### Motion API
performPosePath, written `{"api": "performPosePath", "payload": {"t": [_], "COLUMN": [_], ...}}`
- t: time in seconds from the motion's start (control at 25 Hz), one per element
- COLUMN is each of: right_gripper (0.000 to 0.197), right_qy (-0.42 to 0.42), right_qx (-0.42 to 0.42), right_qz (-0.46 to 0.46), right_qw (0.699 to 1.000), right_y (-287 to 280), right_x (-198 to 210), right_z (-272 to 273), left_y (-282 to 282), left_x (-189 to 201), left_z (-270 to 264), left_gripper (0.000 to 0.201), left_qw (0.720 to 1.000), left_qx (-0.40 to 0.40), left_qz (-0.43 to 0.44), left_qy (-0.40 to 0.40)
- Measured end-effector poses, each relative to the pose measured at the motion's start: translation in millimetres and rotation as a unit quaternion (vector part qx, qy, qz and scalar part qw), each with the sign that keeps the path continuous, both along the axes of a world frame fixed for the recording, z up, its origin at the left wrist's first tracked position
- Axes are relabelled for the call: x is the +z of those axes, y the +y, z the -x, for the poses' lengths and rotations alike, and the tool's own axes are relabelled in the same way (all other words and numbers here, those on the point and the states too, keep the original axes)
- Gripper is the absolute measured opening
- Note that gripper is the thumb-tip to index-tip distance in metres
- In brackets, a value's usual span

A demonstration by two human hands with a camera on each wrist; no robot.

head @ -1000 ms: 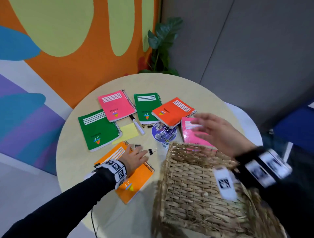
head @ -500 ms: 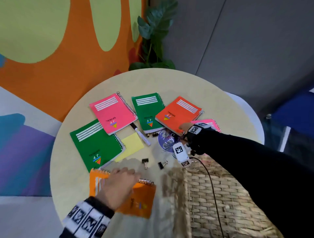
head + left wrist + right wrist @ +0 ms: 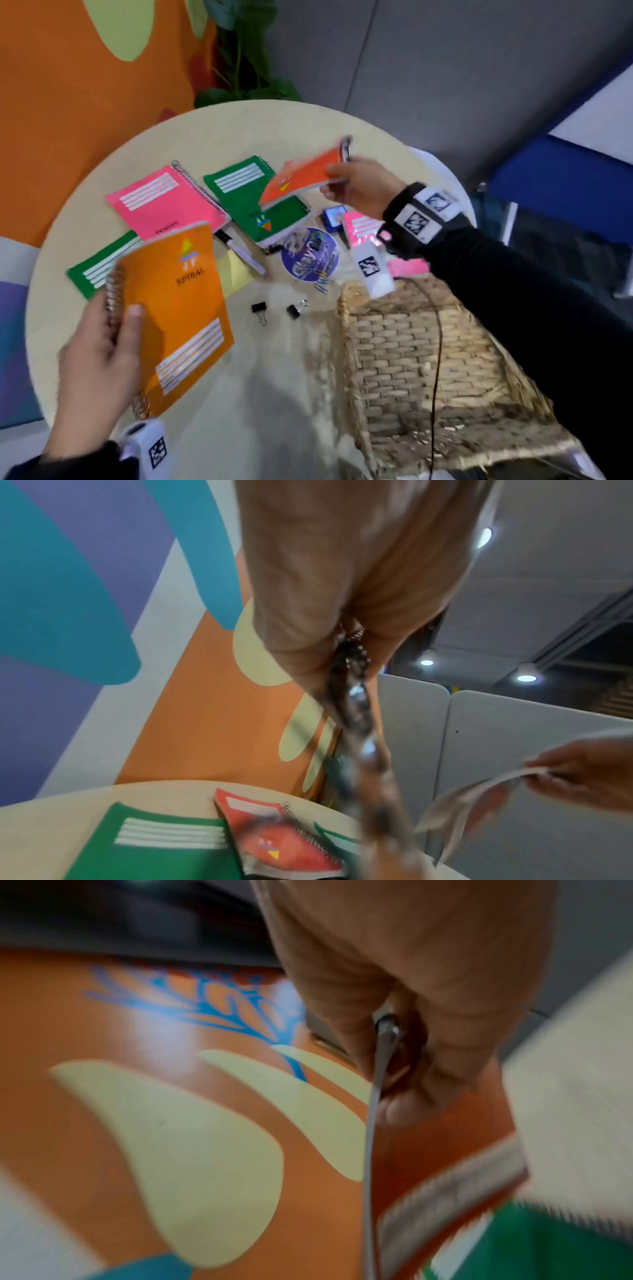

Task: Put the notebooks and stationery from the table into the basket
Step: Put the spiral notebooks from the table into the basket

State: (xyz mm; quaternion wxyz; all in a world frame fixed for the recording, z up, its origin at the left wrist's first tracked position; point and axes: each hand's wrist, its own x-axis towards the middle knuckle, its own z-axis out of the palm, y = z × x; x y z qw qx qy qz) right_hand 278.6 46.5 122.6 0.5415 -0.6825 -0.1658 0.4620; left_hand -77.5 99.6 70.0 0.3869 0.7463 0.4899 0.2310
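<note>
The left hand (image 3: 92, 363) is gripping an orange notebook (image 3: 181, 308) by its spiral edge, thumb lying on the cover, and is holding it tilted above the near-left part of the round table (image 3: 239, 126). The right hand (image 3: 359, 188) is pinching a red-orange notebook (image 3: 301, 176) by one end, holding it in the air over a green notebook (image 3: 253, 202) (its far end drooping). The wicker basket (image 3: 411, 359) is sitting at the near right, just beside two black binder clips (image 3: 260, 310).
</note>
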Motion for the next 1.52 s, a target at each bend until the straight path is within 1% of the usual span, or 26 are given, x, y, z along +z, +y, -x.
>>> {"api": "performPosePath", "payload": {"t": [0.08,0.12,0.2,0.24,0.32,0.44,0.48,0.56,0.64,0.68,0.8,0.84,0.88,0.92,0.96,1.0,1.04,1.08,1.16,1.24,1.28,1.36,1.4,1.44,1.48,1.52], "right_gripper": [0.013,0.012,0.006,0.005,0.017,0.036,0.040,0.041,0.030,0.031,0.030,0.033,0.044,0.064,0.083,0.092,0.086,0.071,0.044,0.037,0.038,0.038,0.042,0.049,0.054,0.059], "right_qy": [-0.161,-0.268,-0.483,-0.553,-0.619,-0.615,-0.588,-0.497,-0.423,-0.404,-0.424,-0.403,-0.386,-0.353,-0.313,-0.251,-0.176,-0.114,-0.031,0.009,0.024,0.027,0.023,-0.014,-0.089,-0.175], "right_qx": [0.058,0.094,0.136,0.154,0.232,0.377,0.431,0.525,0.574,0.584,0.605,0.596,0.571,0.537,0.528,0.505,0.461,0.412,0.278,0.181,0.153,0.098,0.067,0.060,0.098,0.169], "right_qz": [0.024,0.050,0.099,0.106,0.134,0.243,0.275,0.292,0.280,0.280,0.305,0.301,0.289,0.269,0.229,0.192,0.160,0.126,0.058,0.048,0.063,0.134,0.172,0.215,0.277,0.362], "right_qw": [0.985,0.958,0.859,0.812,0.738,0.649,0.627,0.626,0.644,0.646,0.600,0.625,0.665,0.717,0.756,0.803,0.855,0.895,0.958,0.982,0.986,0.986,0.983,0.975,0.952,0.900], "right_y": [-45,-69,-122,-148,-186,-213,-219,-220,-219,-220,-224,-226,-228,-235,-243,-254,-266,-277,-304,-331,-344,-366,-377,-382,-384,-388], "right_x": [44,61,101,117,140,130,117,71,19,-5,-47,-52,-53,-50,-43,-32,-19,-10,-4,-14,-22,-41,-53,-67,-78,-90], "right_z": [-5,-12,-23,-28,-34,-42,-44,-46,-45,-45,-47,-51,-55,-60,-63,-60,-54,-43,-24,-21,-23,-28,-32,-37,-41,-49], "left_y": [3,3,2,-1,-15,-57,-74,-109,-142,-157,-192,-201,-206,-210,-212,-214,-216,-218,-220,-218,-214,-200,-192,-180,-166,-152], "left_x": [-12,-17,-31,-39,-40,16,31,47,48,45,35,32,32,33,33,34,35,35,35,33,30,22,18,14,9,3], "left_z": [-5,-8,-12,-11,-15,-67,-83,-108,-120,-124,-134,-138,-142,-145,-150,-154,-160,-166,-178,-186,-186,-177,-171,-162,-150,-140], "left_gripper": [0.047,0.050,0.058,0.064,0.070,0.080,0.074,0.030,0.043,0.047,0.050,0.052,0.053,0.053,0.052,0.050,0.048,0.047,0.042,0.039,0.040,0.041,0.040,0.038,0.036,0.035], "left_qw": [0.999,0.998,0.994,0.992,0.990,0.986,0.982,0.971,0.962,0.955,0.946,0.944,0.943,0.941,0.940,0.938,0.936,0.933,0.924,0.914,0.916,0.930,0.934,0.940,0.946,0.951], "left_qx": [0.027,0.041,0.048,0.028,-0.014,0.014,0.006,-0.031,-0.057,-0.066,-0.101,-0.104,-0.109,-0.118,-0.128,-0.143,-0.159,-0.176,-0.223,-0.298,-0.333,-0.356,-0.349,-0.332,-0.310,-0.287], "left_qz": [0.009,0.027,0.081,0.111,0.126,0.126,0.125,0.105,0.123,0.145,0.203,0.219,0.226,0.230,0.231,0.229,0.224,0.223,0.226,0.226,0.201,0.086,0.035,-0.001,-0.021,-0.040], "left_qy": [-0.028,-0.042,-0.057,-0.062,-0.057,-0.108,-0.138,-0.215,-0.238,-0.248,-0.230,-0.223,-0.219,-0.218,-0.218,-0.218,-0.220,-0.221,-0.213,-0.158,-0.098,0.025,0.060,0.079,0.094,0.109]}}
